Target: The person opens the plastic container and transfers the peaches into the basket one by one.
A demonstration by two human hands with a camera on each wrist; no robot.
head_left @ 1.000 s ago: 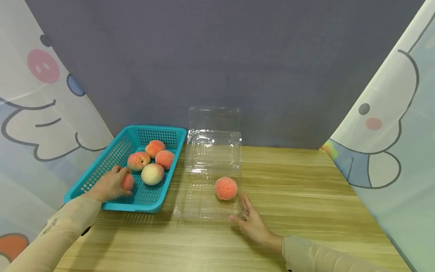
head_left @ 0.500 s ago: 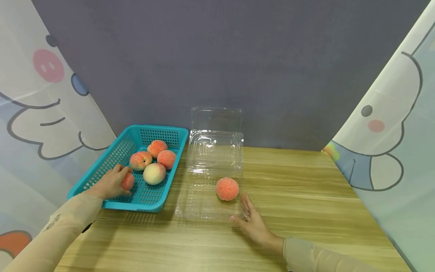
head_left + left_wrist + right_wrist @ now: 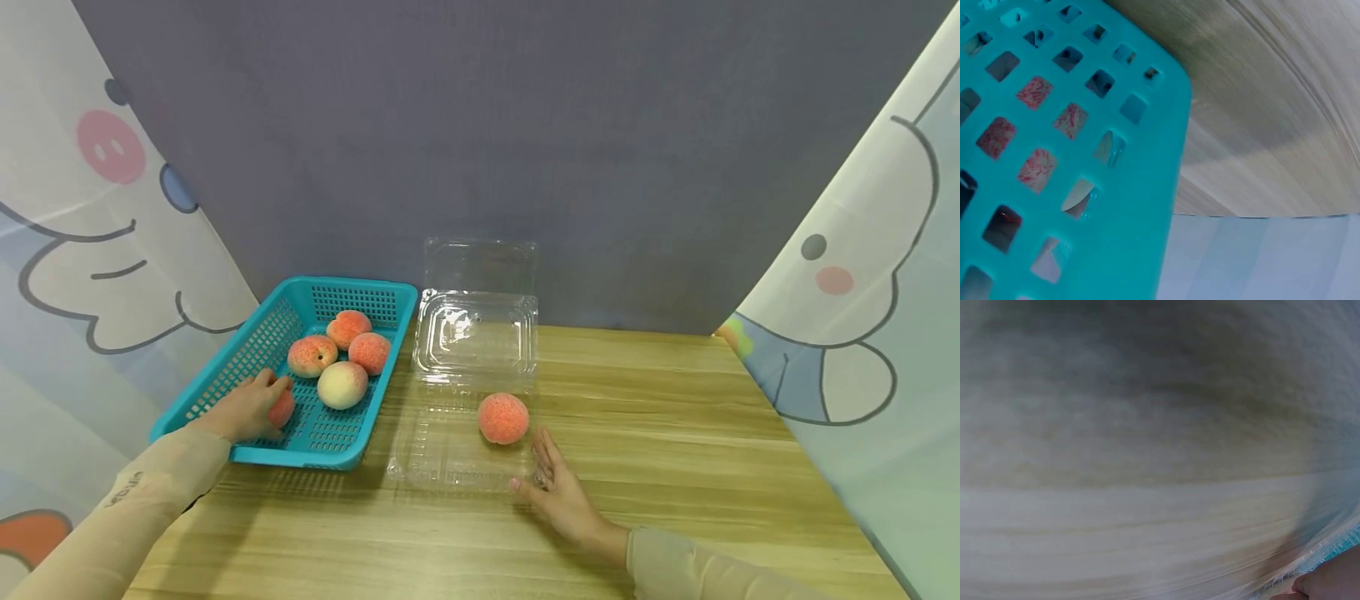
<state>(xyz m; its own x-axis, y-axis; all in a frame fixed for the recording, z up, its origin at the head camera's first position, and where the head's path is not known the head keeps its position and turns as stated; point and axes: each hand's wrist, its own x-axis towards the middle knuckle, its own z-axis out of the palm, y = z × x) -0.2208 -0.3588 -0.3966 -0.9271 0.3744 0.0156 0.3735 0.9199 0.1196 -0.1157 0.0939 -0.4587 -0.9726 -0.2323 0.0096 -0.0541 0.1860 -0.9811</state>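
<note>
My left hand (image 3: 243, 408) reaches into the near left part of a turquoise plastic basket (image 3: 330, 458), fingers curled round a peach (image 3: 281, 408). In the left wrist view only the basket's perforated wall (image 3: 1141, 206) shows, with a reddish peach (image 3: 1037, 170) behind its holes. An open clear plastic clamshell box (image 3: 442, 442) lies right of the basket; one red peach (image 3: 503, 419) sits in its near half. At the box's near right corner rests my right hand (image 3: 566, 500), fingers extended along the side and thumb by the front edge.
Several other peaches lie in the basket, among them a pale one (image 3: 342, 385) and a spotted one (image 3: 312, 357). A wooden table (image 3: 660, 433) carries everything. Behind stands a grey curtain (image 3: 600, 167), with cartoon-printed cloth (image 3: 855, 350) at both sides.
The left hand's fingers have closed slightly further over the peach, which stays in the basket. The head view has shifted slightly. The right hand and box remain in place.
</note>
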